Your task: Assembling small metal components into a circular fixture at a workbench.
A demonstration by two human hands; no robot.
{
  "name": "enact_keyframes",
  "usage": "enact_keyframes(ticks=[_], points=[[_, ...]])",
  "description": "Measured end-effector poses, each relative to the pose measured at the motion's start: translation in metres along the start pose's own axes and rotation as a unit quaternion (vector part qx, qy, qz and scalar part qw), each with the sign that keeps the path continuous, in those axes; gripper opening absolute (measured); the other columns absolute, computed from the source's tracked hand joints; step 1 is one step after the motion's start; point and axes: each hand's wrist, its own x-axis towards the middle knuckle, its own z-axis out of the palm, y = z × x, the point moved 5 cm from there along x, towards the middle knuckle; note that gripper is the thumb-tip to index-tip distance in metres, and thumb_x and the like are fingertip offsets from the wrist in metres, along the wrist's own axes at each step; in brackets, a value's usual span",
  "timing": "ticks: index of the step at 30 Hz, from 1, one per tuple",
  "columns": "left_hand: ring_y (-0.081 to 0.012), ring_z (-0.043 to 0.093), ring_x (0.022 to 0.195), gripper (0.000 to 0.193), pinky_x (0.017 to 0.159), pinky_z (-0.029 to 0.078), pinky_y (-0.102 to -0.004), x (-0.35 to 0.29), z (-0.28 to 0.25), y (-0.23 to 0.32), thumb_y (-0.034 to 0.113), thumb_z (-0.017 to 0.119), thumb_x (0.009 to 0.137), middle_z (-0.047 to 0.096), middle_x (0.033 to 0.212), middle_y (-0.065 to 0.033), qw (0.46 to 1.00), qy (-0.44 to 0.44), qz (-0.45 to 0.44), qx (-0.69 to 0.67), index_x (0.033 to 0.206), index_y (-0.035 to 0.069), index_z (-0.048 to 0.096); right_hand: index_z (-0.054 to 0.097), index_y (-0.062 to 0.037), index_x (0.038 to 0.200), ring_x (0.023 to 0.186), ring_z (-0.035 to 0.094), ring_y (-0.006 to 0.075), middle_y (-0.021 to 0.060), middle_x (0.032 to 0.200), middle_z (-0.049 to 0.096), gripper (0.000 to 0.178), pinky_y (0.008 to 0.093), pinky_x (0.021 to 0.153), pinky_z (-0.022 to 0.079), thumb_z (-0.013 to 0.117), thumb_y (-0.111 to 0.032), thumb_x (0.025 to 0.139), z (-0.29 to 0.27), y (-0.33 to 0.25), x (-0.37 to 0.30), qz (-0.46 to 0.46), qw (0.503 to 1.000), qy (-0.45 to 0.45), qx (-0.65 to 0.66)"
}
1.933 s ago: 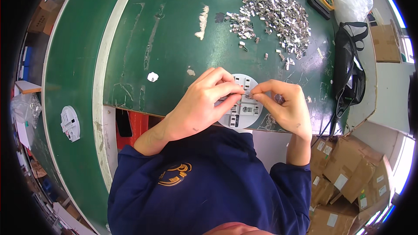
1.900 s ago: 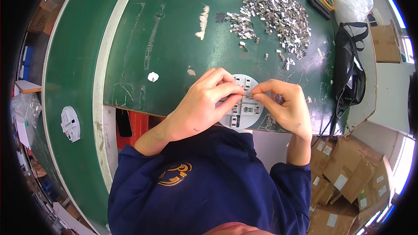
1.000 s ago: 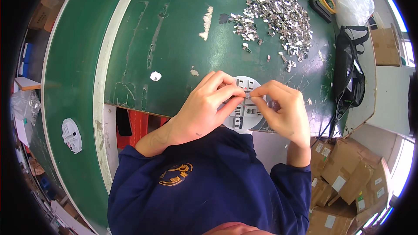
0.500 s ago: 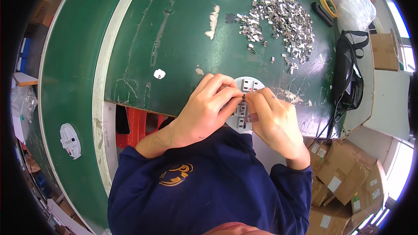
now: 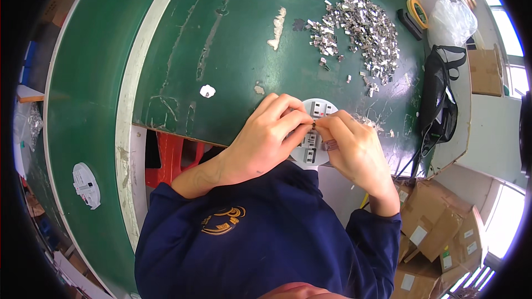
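Note:
A round white plastic plate (image 5: 298, 155) with several raised rectangular sockets lies at the table's near edge, partly covered by my hands. Over its middle my left hand (image 5: 271, 137) is closed, thumb and forefinger pinched at a tiny dark piece (image 5: 314, 124). From the other side my right hand (image 5: 354, 147) pinches at the same piece, its fingertips almost touching the left ones. Under the right hand's curled fingers shows a small brownish see-through ribbed piece (image 5: 331, 145). Whether the tiny piece touches a socket is hidden by the fingers.
Many small metal clips (image 5: 366, 27) lie heaped at the back right of the green table (image 5: 238, 61). Beyond them are a tape roll (image 5: 417, 13), a clear plastic bag (image 5: 451, 16) and a black mesh bag (image 5: 440, 94). Another white plate (image 5: 86, 185) lies on the left bench.
Both hands keep their pinch over the white plate, with only slight finger movement. The whole view has shifted a little.

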Motion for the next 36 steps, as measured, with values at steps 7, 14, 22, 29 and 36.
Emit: enact_keyframes(ticks=[7, 14, 22, 29, 36], points=[[-0.0225, 0.061, 0.087, 0.019, 0.073, 0.051, -0.0333, 0.002, 0.0, -0.003, -0.002, 0.075, 0.077, 0.061, 0.1, -0.0068, 1.0, -0.002, 0.011, 0.007, 0.094, 0.002, 0.068, 0.061, 0.0006, 0.088, 0.067, 0.063, 0.031, 0.0124, 0.074, 0.057, 0.011, 0.0391, 0.058, 0.049, 0.066, 0.006, 0.08, 0.005, -0.001, 0.006, 0.01, 0.999, -0.033, -0.035], [-0.0299, 0.053, 0.113, 0.063, 0.095, 0.045, -0.0405, -0.003, -0.005, 0.002, 0.02, 0.084, 0.072, 0.055, 0.125, -0.0128, 0.997, -0.07, 0.009, 0.0, 0.125, -0.001, 0.057, 0.044, -0.0017, 0.063, 0.05, 0.048, 0.0194, 0.0067, 0.055, 0.043, 0.03, 0.0342, 0.045, 0.039, 0.052, 0.0, 0.093, -0.025, 0.024, 0.014, -0.007, 0.881, 0.169, 0.441], [-0.0375, 0.039, 0.129, 0.106, 0.107, 0.033, -0.0478, -0.007, 0.012, -0.001, 0.045, 0.085, 0.067, 0.038, 0.142, -0.0233, 0.979, -0.164, 0.042, 0.113, 0.141, -0.01, 0.033, 0.032, -0.0071, 0.057, 0.044, 0.028, 0.012, 0.0049, 0.05, 0.035, 0.05, 0.0293, 0.043, 0.03, 0.037, -0.021, 0.105, 0.0, 0.027, 0.026, 0.017, 0.733, 0.181, 0.655], [-0.0373, 0.04, 0.128, 0.104, 0.107, 0.034, -0.0464, -0.007, 0.012, -0.003, 0.045, 0.084, 0.067, 0.039, 0.141, -0.0223, 0.98, -0.16, 0.041, 0.114, 0.14, -0.01, 0.034, 0.031, -0.0097, 0.058, 0.044, 0.025, 0.0118, 0.0017, 0.05, 0.031, 0.05, 0.0307, 0.042, 0.025, 0.035, -0.024, 0.106, 0.011, 0.021, 0.027, 0.061, 0.752, 0.218, 0.619], [-0.0378, 0.04, 0.128, 0.103, 0.107, 0.034, -0.0471, -0.005, 0.011, -0.004, 0.043, 0.085, 0.067, 0.039, 0.142, -0.0231, 0.981, -0.157, 0.044, 0.106, 0.14, -0.011, 0.035, 0.029, -0.011, 0.059, 0.044, 0.022, 0.0121, 0.0003, 0.049, 0.028, 0.049, 0.0321, 0.042, 0.02, 0.036, -0.027, 0.105, 0.008, 0.021, 0.025, 0.059, 0.789, 0.238, 0.563]])
